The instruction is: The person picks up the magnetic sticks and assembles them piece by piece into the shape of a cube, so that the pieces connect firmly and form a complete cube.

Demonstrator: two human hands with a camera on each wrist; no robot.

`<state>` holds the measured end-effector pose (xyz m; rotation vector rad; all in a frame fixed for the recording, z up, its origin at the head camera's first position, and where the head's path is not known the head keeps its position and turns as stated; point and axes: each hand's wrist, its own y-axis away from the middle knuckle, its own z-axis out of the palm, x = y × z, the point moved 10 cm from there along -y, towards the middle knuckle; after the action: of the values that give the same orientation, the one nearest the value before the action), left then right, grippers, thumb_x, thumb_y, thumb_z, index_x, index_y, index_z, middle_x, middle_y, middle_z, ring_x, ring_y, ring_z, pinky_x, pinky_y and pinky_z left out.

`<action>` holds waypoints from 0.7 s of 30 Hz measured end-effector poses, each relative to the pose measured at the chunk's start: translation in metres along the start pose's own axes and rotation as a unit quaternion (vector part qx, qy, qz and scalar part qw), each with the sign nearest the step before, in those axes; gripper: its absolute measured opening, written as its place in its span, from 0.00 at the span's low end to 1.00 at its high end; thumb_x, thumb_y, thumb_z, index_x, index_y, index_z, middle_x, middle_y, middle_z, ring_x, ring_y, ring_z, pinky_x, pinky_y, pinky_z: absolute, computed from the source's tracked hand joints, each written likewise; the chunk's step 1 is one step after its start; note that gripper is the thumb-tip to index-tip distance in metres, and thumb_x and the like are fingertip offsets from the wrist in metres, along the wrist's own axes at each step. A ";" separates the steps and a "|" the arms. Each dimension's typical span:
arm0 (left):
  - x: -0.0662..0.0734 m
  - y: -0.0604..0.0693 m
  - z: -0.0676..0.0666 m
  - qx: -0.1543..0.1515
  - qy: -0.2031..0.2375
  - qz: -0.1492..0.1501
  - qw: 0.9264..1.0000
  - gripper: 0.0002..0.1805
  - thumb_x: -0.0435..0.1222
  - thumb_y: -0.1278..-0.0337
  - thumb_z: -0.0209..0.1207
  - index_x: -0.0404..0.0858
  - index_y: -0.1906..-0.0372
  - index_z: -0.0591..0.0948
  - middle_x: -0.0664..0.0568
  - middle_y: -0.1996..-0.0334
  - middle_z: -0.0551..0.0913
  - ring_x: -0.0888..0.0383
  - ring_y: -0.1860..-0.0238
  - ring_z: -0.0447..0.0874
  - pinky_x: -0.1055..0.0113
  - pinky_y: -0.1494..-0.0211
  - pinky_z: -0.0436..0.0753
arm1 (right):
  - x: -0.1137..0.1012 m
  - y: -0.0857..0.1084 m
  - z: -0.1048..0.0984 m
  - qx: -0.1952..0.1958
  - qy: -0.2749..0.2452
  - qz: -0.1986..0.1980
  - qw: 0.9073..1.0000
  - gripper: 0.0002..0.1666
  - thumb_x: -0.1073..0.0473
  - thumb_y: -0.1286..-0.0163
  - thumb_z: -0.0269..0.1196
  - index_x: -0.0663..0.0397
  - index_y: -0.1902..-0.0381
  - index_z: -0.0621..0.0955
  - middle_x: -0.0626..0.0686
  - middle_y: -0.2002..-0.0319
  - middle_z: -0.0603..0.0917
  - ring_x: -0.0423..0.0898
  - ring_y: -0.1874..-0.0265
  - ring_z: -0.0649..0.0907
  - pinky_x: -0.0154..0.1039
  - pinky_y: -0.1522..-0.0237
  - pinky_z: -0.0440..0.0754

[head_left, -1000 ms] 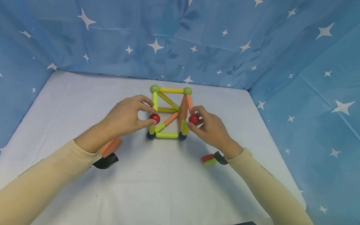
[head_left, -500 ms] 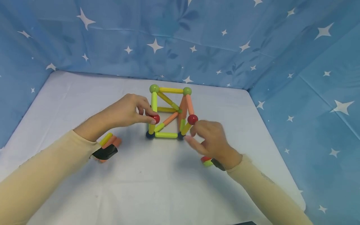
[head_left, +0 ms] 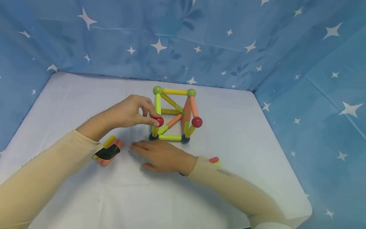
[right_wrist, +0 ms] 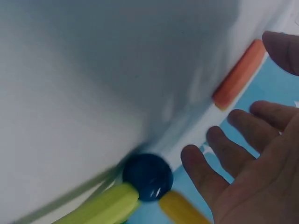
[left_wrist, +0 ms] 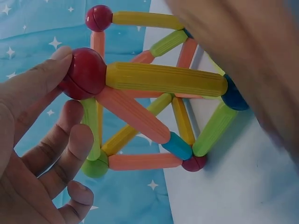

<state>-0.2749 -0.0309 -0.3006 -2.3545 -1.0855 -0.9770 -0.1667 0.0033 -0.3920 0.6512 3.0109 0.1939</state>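
A frame of coloured magnetic rods and balls stands on the table, with green balls at its back top corners and dark blue balls (head_left: 185,138) at its front base. My left hand (head_left: 127,112) pinches the red ball (left_wrist: 86,74) at the front left corner between thumb and fingertips. A yellow rod (left_wrist: 168,80) meets that ball. At the front right corner another red ball (head_left: 197,122) sits on its rods, untouched. My right hand (head_left: 164,156) is low in front of the frame, fingers extended leftward, holding nothing. In the right wrist view an orange rod (right_wrist: 239,74) lies beyond its fingertips.
Several yellow and orange rods (head_left: 118,143) lie below my left wrist, partly hidden by a black strap (head_left: 108,152). A red rod (head_left: 213,160) and a green one lie by my right forearm. A blue star-patterned curtain (head_left: 177,41) borders the white table (head_left: 94,86).
My right hand has let go of the right red ball and swept left and toward me, in front of the frame. The left hand keeps pinching its ball, in nearly the same spot.
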 end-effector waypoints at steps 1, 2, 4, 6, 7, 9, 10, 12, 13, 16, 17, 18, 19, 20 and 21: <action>0.001 0.000 0.000 0.000 -0.003 -0.001 1.000 0.11 0.45 0.48 0.75 0.50 0.58 0.92 0.59 0.64 0.82 0.55 0.63 0.76 0.57 0.63 0.78 | -0.002 -0.005 0.003 -0.009 -0.002 -0.001 1.000 0.43 0.43 0.25 0.59 0.51 0.20 0.59 0.49 0.24 0.64 0.45 0.27 0.67 0.40 0.29 0.62; 0.001 0.000 0.000 0.000 -0.008 -0.002 1.000 0.11 0.45 0.48 0.75 0.50 0.58 0.92 0.59 0.64 0.82 0.55 0.63 0.76 0.57 0.63 0.77 | -0.004 -0.010 0.006 -0.014 0.000 -0.004 1.000 0.44 0.43 0.24 0.59 0.50 0.19 0.57 0.50 0.22 0.61 0.46 0.25 0.64 0.41 0.28 0.60; 0.002 0.000 0.000 0.000 -0.017 -0.005 1.000 0.11 0.45 0.47 0.75 0.51 0.59 0.92 0.60 0.63 0.82 0.56 0.63 0.75 0.57 0.64 0.77 | -0.008 -0.019 0.011 -0.028 0.003 -0.008 1.000 0.44 0.43 0.24 0.57 0.49 0.18 0.54 0.49 0.20 0.56 0.48 0.23 0.58 0.44 0.26 0.56; 0.002 0.001 0.000 0.002 -0.025 -0.008 1.000 0.10 0.45 0.47 0.75 0.51 0.59 0.92 0.60 0.64 0.82 0.56 0.63 0.75 0.58 0.64 0.77 | -0.011 -0.025 0.014 -0.035 0.012 -0.015 0.999 0.44 0.42 0.23 0.55 0.48 0.18 0.54 0.49 0.20 0.54 0.50 0.22 0.54 0.46 0.25 0.55; 0.002 0.001 0.000 0.003 -0.029 -0.009 1.000 0.10 0.45 0.47 0.75 0.51 0.59 0.92 0.60 0.64 0.82 0.56 0.63 0.75 0.58 0.64 0.76 | -0.013 -0.027 0.017 -0.038 0.016 -0.017 0.999 0.43 0.41 0.23 0.54 0.47 0.18 0.54 0.49 0.20 0.53 0.50 0.22 0.53 0.46 0.25 0.54; 0.003 0.001 0.000 0.003 -0.033 -0.009 0.999 0.10 0.45 0.47 0.75 0.51 0.58 0.92 0.60 0.64 0.82 0.56 0.63 0.75 0.58 0.64 0.76 | -0.015 -0.030 0.018 -0.037 0.032 -0.020 0.999 0.41 0.39 0.23 0.53 0.45 0.19 0.56 0.50 0.20 0.54 0.50 0.22 0.54 0.46 0.25 0.54; 0.003 0.001 0.000 0.004 -0.034 -0.007 0.999 0.11 0.45 0.47 0.75 0.51 0.58 0.92 0.60 0.64 0.82 0.56 0.63 0.75 0.58 0.64 0.76 | -0.015 -0.031 0.018 -0.029 0.039 -0.021 0.999 0.40 0.39 0.23 0.52 0.45 0.20 0.59 0.50 0.21 0.57 0.50 0.22 0.56 0.45 0.26 0.55; 0.005 0.001 0.000 0.005 -0.036 -0.004 0.999 0.11 0.45 0.47 0.75 0.51 0.58 0.92 0.60 0.64 0.82 0.56 0.64 0.75 0.58 0.65 0.76 | -0.015 -0.033 0.013 -0.008 0.045 -0.017 0.999 0.36 0.39 0.23 0.53 0.44 0.23 0.64 0.51 0.24 0.64 0.50 0.25 0.62 0.44 0.26 0.58; 0.005 0.001 0.000 0.006 -0.037 -0.003 0.999 0.11 0.45 0.47 0.75 0.51 0.58 0.92 0.60 0.64 0.82 0.56 0.64 0.75 0.58 0.65 0.76 | -0.014 -0.034 0.011 0.004 0.047 -0.014 0.999 0.35 0.39 0.23 0.53 0.44 0.24 0.66 0.50 0.27 0.67 0.49 0.27 0.65 0.44 0.27 0.59; 0.007 0.002 -0.002 0.009 -0.039 0.000 0.999 0.10 0.45 0.47 0.75 0.51 0.59 0.92 0.60 0.63 0.82 0.57 0.65 0.76 0.58 0.65 0.76 | -0.012 -0.035 0.004 0.031 0.048 -0.005 0.998 0.32 0.41 0.24 0.56 0.45 0.27 0.70 0.48 0.32 0.72 0.47 0.32 0.70 0.43 0.31 0.65; 0.007 0.002 -0.002 0.010 -0.040 0.000 0.999 0.10 0.45 0.47 0.75 0.51 0.59 0.92 0.60 0.63 0.82 0.57 0.65 0.76 0.58 0.66 0.76 | -0.011 -0.036 0.003 0.030 0.047 -0.002 0.998 0.32 0.41 0.24 0.56 0.45 0.28 0.71 0.48 0.33 0.73 0.46 0.32 0.71 0.43 0.32 0.66; 0.007 0.002 -0.002 0.009 -0.041 -0.001 0.999 0.10 0.45 0.47 0.75 0.51 0.59 0.92 0.60 0.63 0.82 0.57 0.65 0.76 0.58 0.66 0.76 | -0.011 -0.036 0.004 0.027 0.048 -0.002 0.998 0.31 0.41 0.23 0.56 0.45 0.27 0.71 0.47 0.33 0.73 0.46 0.33 0.71 0.42 0.33 0.68; 0.007 0.002 -0.002 0.008 -0.041 -0.001 0.999 0.10 0.45 0.47 0.75 0.51 0.59 0.92 0.60 0.63 0.82 0.57 0.65 0.76 0.58 0.66 0.76 | -0.011 -0.036 0.005 0.024 0.050 -0.002 0.998 0.30 0.42 0.23 0.56 0.44 0.28 0.72 0.46 0.33 0.74 0.45 0.33 0.72 0.42 0.34 0.69; 0.007 0.002 -0.002 0.007 -0.040 -0.001 0.999 0.10 0.45 0.47 0.75 0.50 0.59 0.92 0.60 0.63 0.82 0.56 0.65 0.76 0.58 0.66 0.75 | -0.011 -0.035 0.007 0.020 0.054 -0.005 0.998 0.28 0.43 0.22 0.55 0.43 0.29 0.73 0.45 0.34 0.75 0.44 0.34 0.73 0.41 0.36 0.71; 0.007 0.003 -0.002 0.006 -0.040 -0.002 0.999 0.11 0.45 0.46 0.75 0.50 0.58 0.92 0.59 0.63 0.82 0.56 0.65 0.76 0.58 0.66 0.75 | -0.012 -0.035 0.008 0.017 0.059 -0.008 0.998 0.26 0.43 0.22 0.55 0.42 0.31 0.75 0.44 0.36 0.76 0.44 0.36 0.74 0.41 0.38 0.72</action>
<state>-0.2704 -0.0301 -0.2945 -2.4009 -1.1218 -0.8814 -0.1696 -0.0321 -0.4045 0.6403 3.1376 0.1873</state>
